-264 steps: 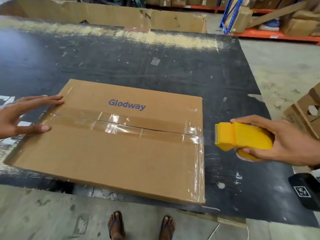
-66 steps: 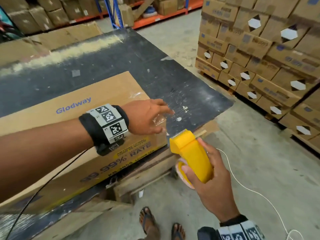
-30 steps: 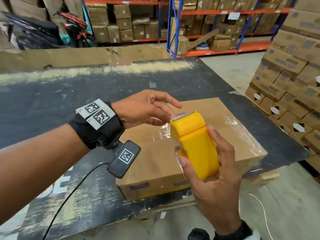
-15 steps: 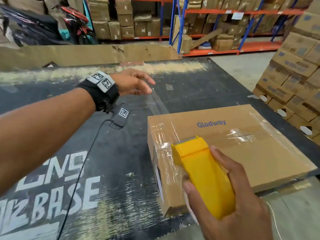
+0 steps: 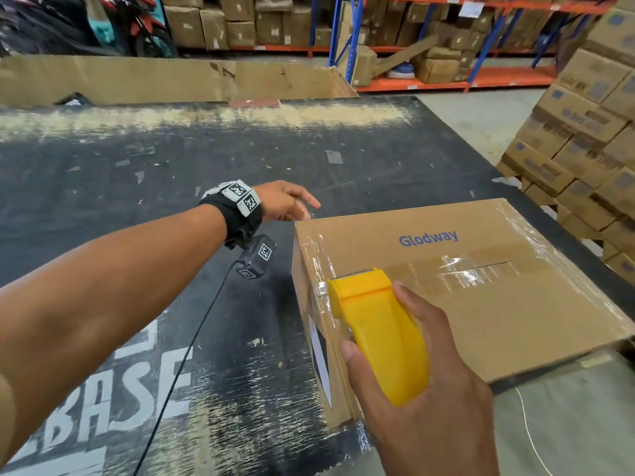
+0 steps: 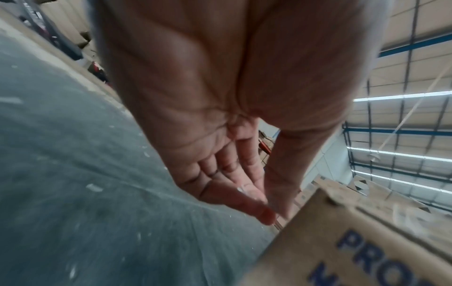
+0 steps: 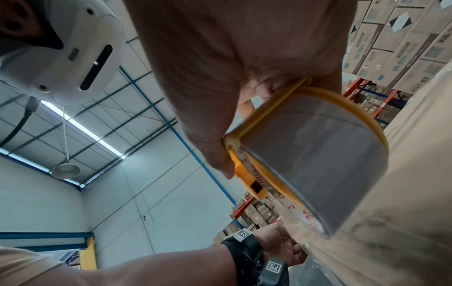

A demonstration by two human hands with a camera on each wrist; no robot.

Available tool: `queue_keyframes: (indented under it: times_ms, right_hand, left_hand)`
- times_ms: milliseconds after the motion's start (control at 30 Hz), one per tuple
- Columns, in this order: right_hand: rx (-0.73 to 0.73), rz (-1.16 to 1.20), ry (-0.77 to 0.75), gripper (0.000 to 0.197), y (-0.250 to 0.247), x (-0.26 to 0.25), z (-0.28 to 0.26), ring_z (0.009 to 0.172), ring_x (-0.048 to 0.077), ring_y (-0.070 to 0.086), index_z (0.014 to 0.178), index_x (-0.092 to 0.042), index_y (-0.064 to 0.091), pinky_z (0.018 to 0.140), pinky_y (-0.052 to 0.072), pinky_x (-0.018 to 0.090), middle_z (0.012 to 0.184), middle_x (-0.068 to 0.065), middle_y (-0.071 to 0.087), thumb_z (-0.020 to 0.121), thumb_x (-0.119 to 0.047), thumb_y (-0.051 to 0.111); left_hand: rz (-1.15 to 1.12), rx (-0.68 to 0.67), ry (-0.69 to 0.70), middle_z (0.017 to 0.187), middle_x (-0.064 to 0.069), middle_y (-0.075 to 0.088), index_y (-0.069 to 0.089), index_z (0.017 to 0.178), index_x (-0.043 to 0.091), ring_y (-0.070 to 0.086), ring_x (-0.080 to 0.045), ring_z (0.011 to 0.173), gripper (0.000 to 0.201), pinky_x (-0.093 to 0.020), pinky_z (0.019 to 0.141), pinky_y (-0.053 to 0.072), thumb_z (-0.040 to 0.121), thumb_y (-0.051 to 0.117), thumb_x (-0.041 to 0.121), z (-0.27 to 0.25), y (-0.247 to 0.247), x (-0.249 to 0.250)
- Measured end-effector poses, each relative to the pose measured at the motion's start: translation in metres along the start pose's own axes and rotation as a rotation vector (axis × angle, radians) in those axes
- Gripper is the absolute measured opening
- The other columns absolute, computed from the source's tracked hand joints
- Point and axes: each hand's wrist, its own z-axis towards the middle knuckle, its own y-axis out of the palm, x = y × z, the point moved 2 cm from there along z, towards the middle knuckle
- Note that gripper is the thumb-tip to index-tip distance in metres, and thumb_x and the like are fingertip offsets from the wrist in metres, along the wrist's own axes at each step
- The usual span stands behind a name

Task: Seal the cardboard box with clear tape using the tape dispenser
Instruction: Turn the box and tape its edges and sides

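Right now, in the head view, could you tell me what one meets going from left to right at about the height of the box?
Left hand at the box's far left corner → yellow tape dispenser, gripped by the right hand, at the left end of the cardboard box → stacked cartons past the table's right edge.

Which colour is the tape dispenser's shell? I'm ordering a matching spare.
Yellow: the tape dispenser, clearest in the head view.

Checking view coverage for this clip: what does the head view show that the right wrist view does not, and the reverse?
Only the head view shows the cardboard box top with its taped seam and the black table. Only the right wrist view shows the clear tape roll inside the dispenser. Both show the right hand gripping the yellow tape dispenser and the left hand at the box's far corner.
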Motion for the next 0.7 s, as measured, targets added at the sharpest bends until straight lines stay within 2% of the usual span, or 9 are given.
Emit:
queue_keyframes:
  times_ms: [67,133,200,267,333,433,500,567,700]
  right_hand:
    - [-0.020,-0.007,0.027,0.078,0.004,0.004,-0.002,0.078,-0.005,0.063,0.138,-0.051,0.048,0.061,0.044,-0.003,0.112,-0.041,0.058,0.066,-0.072,0.068]
    - [-0.023,-0.002,0.042,0.077,0.007,0.007,-0.006,0.079,-0.008,0.062,0.137,-0.052,0.050,0.064,0.042,-0.004,0.108,-0.046,0.055,0.065,-0.072,0.068]
    - [-0.021,0.009,0.050,0.075,0.009,0.011,-0.009,0.083,-0.017,0.060,0.135,-0.053,0.051,0.066,0.041,-0.006,0.102,-0.049,0.054,0.065,-0.072,0.068]
    - [-0.029,0.011,0.059,0.074,0.009,0.013,-0.013,0.088,-0.019,0.058,0.135,-0.053,0.050,0.067,0.040,-0.006,0.101,-0.046,0.056,0.066,-0.071,0.069]
    - [-0.031,0.008,0.070,0.074,0.008,0.014,-0.014,0.080,-0.014,0.061,0.136,-0.052,0.049,0.065,0.041,-0.003,0.102,-0.037,0.062,0.068,-0.071,0.069]
    - [-0.057,0.013,0.087,0.070,0.006,0.013,-0.015,0.077,-0.011,0.060,0.137,-0.052,0.046,0.065,0.043,-0.001,0.097,-0.025,0.065,0.073,-0.071,0.068]
    - [-0.096,0.042,0.112,0.070,0.004,0.013,-0.015,0.089,-0.013,0.058,0.137,-0.054,0.042,0.065,0.044,0.002,0.099,-0.027,0.062,0.073,-0.070,0.065]
    - [-0.124,0.052,0.122,0.070,0.001,0.011,-0.018,0.082,-0.005,0.061,0.138,-0.055,0.038,0.060,0.047,0.010,0.098,-0.024,0.061,0.075,-0.071,0.064]
    - [-0.118,0.000,0.095,0.068,-0.012,0.016,-0.040,0.072,-0.009,0.058,0.136,-0.056,0.041,0.058,0.045,0.008,0.088,-0.027,0.060,0.075,-0.070,0.066]
  left_hand:
    - [-0.054,-0.033,-0.043,0.095,-0.006,0.070,0.068,0.113,0.017,0.065,-0.016,0.092,0.031,-0.018,0.074,0.053,0.098,0.054,-0.005,0.000,0.006,-0.010]
    - [0.099,-0.027,-0.046,0.106,-0.008,0.071,0.069,0.118,0.019,0.063,-0.016,0.098,0.032,-0.022,0.080,0.052,0.094,0.061,-0.001,-0.004,0.008,-0.017]
    - [0.337,0.064,0.009,0.112,-0.009,0.074,0.071,0.121,0.016,0.065,-0.016,0.096,0.036,-0.030,0.088,0.056,0.087,0.072,0.002,-0.008,0.005,-0.024]
    - [0.214,0.187,0.109,0.112,-0.010,0.075,0.072,0.118,0.013,0.067,-0.016,0.096,0.029,-0.044,0.101,0.056,0.090,0.072,0.005,-0.018,0.003,-0.027]
    - [0.009,0.265,0.250,0.121,-0.007,0.074,0.071,0.121,0.016,0.069,-0.014,0.109,0.025,-0.040,0.104,0.055,0.097,0.065,0.010,-0.032,0.007,-0.026]
    - [0.031,0.193,0.387,0.132,0.002,0.072,0.069,0.134,0.020,0.065,-0.007,0.125,0.033,-0.023,0.107,0.049,0.103,0.058,0.022,-0.051,0.027,-0.024]
    - [0.098,0.134,0.391,0.134,0.004,0.072,0.068,0.136,0.025,0.065,-0.009,0.126,0.036,-0.028,0.112,0.047,0.103,0.056,0.033,-0.056,0.039,-0.030]
    - [0.099,0.151,0.382,0.134,0.005,0.072,0.069,0.134,0.033,0.065,-0.010,0.127,0.038,-0.037,0.115,0.046,0.100,0.056,0.043,-0.056,0.042,-0.036]
    - [0.073,0.181,0.385,0.134,0.001,0.071,0.068,0.133,0.032,0.065,-0.013,0.127,0.033,-0.039,0.115,0.046,0.103,0.055,0.035,-0.057,0.046,-0.035]
